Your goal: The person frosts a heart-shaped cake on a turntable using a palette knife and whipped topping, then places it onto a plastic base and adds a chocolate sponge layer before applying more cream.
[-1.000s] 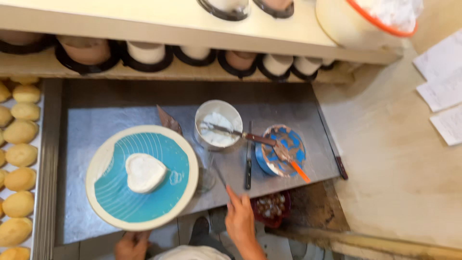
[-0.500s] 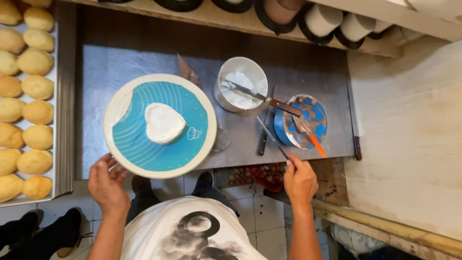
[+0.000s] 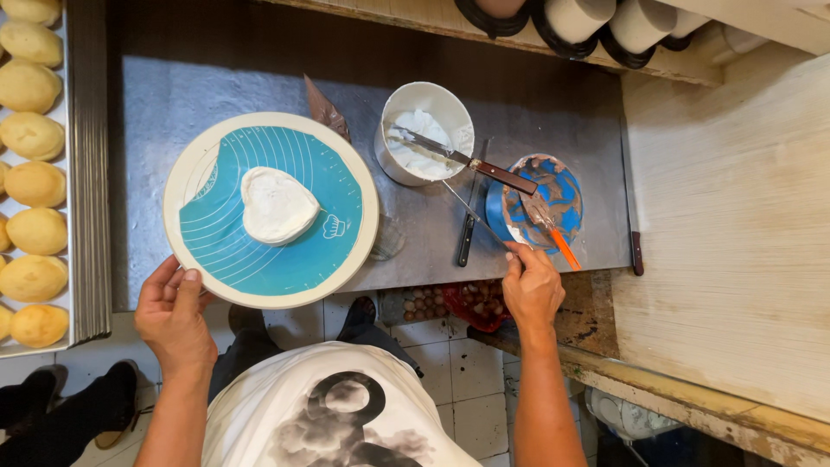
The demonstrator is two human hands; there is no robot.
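Crowding right hand [image 3: 532,290] — blue bowl [image 3: 536,203], white tub [image 3: 425,131], knives.

The person wears a white T-shirt [image 3: 346,415] with a large black and grey smudged print on the chest, a ring-like shape above cloudy dark blotches. Dark trousers [image 3: 251,355] show below it, between the two forearms, and dark shoes [image 3: 359,310] stand on the pale tiles. Both arms are bare from above the elbow down; the left hand [image 3: 173,316] and right hand [image 3: 532,285] carry no gloves, rings or watch.
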